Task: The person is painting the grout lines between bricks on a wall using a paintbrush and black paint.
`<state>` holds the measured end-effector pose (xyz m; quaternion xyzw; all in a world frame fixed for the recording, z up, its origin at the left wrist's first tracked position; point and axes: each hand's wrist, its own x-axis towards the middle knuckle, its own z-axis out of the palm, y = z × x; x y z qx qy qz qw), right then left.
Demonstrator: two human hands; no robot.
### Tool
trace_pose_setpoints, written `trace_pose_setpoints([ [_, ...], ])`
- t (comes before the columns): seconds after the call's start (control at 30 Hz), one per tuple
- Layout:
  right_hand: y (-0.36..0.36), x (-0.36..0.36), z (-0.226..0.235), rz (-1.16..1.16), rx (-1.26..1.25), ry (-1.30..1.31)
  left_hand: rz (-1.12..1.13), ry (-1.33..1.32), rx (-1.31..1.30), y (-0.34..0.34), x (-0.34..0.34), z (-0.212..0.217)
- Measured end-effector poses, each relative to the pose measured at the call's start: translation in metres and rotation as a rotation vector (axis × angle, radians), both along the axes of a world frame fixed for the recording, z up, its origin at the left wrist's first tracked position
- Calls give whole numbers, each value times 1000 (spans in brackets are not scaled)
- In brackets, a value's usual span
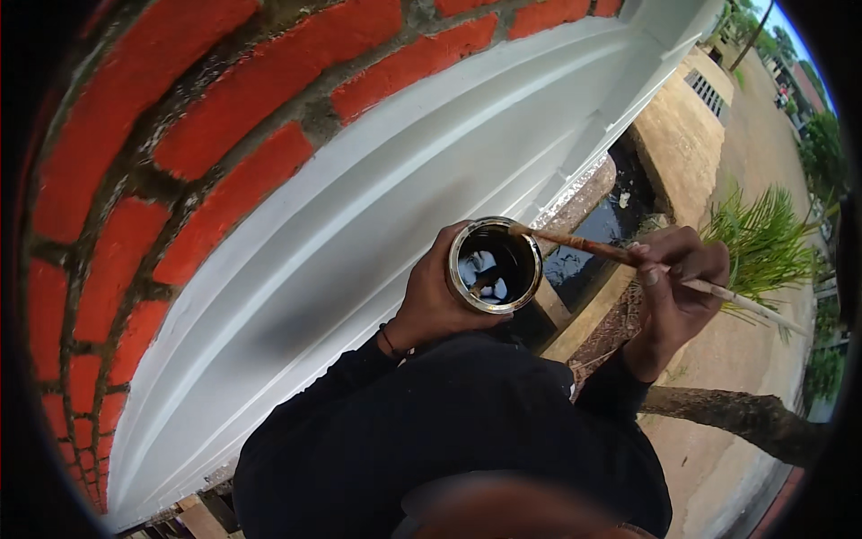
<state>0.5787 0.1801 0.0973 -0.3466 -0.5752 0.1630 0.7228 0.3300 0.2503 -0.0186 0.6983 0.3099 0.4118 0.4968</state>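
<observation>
My left hand [435, 301] is wrapped round an open metal can [460, 286], whose mouth faces up at me. Dark, glossy liquid [503, 260] inside it reflects pale patches of light. A thin paintbrush [597, 247] is pinched between the thumb and fingers of my right hand [678, 274]. Its brown-stained tip end lies at the can's upper right rim, while the pale handle end points away to the right. From this view I cannot tell whether the bristles touch the rim.
On the left rises a wall of red-painted bricks [242, 121] with dark, partly shiny mortar, above a white moulded ledge [359, 216]. Beyond the can runs a drain channel [579, 260] holding dark water. A leafy green plant [763, 242], a tree trunk [736, 418] and a dirt road are at right.
</observation>
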Motion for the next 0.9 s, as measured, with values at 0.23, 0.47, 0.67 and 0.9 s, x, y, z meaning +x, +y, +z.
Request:
trace_pose_setpoints([
  [0.23, 33, 11, 24, 235, -297, -624, 143, -66, 21, 6, 32, -13],
  [0.47, 51, 28, 37, 384, -307, -832, 291, -79, 21, -14, 59, -12],
  [0.67, 39, 37, 32, 339, -249, -335, 334, -92, 55, -11, 58, -1],
  [0.9, 35, 63, -7, 291, -132, -116, 321, -155, -6, -20, 58, 13],
])
